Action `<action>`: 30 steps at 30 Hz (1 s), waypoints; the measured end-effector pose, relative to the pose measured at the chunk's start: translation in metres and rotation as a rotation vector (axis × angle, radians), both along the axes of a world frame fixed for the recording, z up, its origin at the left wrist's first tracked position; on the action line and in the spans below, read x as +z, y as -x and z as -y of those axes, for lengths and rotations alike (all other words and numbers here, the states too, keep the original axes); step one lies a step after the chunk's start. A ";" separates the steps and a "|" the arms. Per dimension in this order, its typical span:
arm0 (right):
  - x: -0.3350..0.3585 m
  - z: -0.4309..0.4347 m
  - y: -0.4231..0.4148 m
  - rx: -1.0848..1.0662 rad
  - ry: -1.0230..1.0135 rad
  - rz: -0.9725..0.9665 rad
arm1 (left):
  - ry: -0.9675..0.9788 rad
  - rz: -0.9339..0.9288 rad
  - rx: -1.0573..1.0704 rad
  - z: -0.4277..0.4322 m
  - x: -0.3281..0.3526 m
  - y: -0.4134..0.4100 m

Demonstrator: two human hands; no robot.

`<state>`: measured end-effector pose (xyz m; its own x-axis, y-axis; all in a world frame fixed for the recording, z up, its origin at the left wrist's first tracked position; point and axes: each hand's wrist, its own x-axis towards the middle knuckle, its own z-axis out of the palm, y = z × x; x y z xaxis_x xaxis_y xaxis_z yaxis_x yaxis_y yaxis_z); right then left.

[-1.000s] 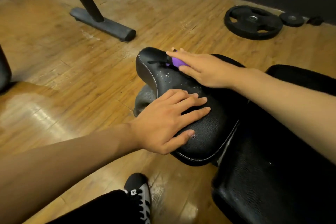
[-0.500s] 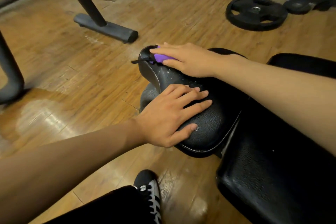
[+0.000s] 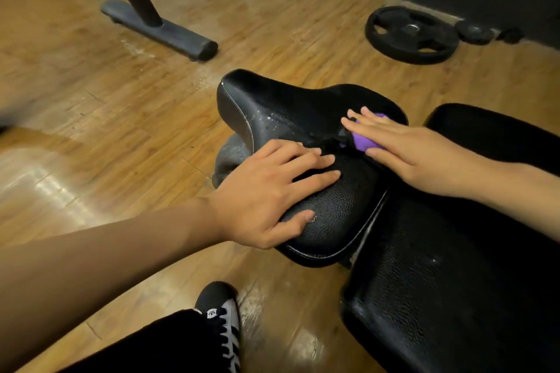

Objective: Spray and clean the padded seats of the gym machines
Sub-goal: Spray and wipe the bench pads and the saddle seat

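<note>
Padded seat (image 3: 303, 106): black, textured, piped edge, narrow nose tipped upward. Fine droplets (image 3: 272, 119) speckle its upper face towards the nose.

Left hand (image 3: 272, 188): lies flat on the seat's near side, palm down. The fingers are straight and a little spread, the thumb rests by the near edge, and it grips nothing.

Right hand (image 3: 403, 151): on the seat's far side, towards its broad end. The fingers are stretched out straight, pressing down on the purple cloth (image 3: 365, 144).

Purple cloth: bunched small, against the seat's surface, mostly covered by the right hand's fingers. Only a lump shows between forefinger and thumb.

Back pad (image 3: 454, 281): black, just beside the seat's broad end.

Wooden floor (image 3: 91, 100): beneath the seat, glossy in patches.

Shoe (image 3: 221, 315): black with white stripes, on the floor on the near side of the seat.

Machine foot (image 3: 160, 29): dark bar with an upright post, well beyond the seat's nose.

Weight plate (image 3: 411, 34): flat on the floor, well beyond the seat's far side. A smaller plate (image 3: 474, 32) lies just beside it.
</note>
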<state>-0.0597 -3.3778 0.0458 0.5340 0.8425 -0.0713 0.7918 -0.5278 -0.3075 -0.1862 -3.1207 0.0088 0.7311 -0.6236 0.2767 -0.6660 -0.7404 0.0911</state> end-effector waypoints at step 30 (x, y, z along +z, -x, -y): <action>-0.006 -0.004 0.016 -0.266 0.108 0.035 | -0.026 -0.015 0.017 -0.001 0.000 0.001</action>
<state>-0.0755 -3.3741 0.0397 0.7391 0.6608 -0.1304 0.6301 -0.7467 -0.2131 -0.1867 -3.1195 0.0090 0.7455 -0.6181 0.2494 -0.6521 -0.7538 0.0811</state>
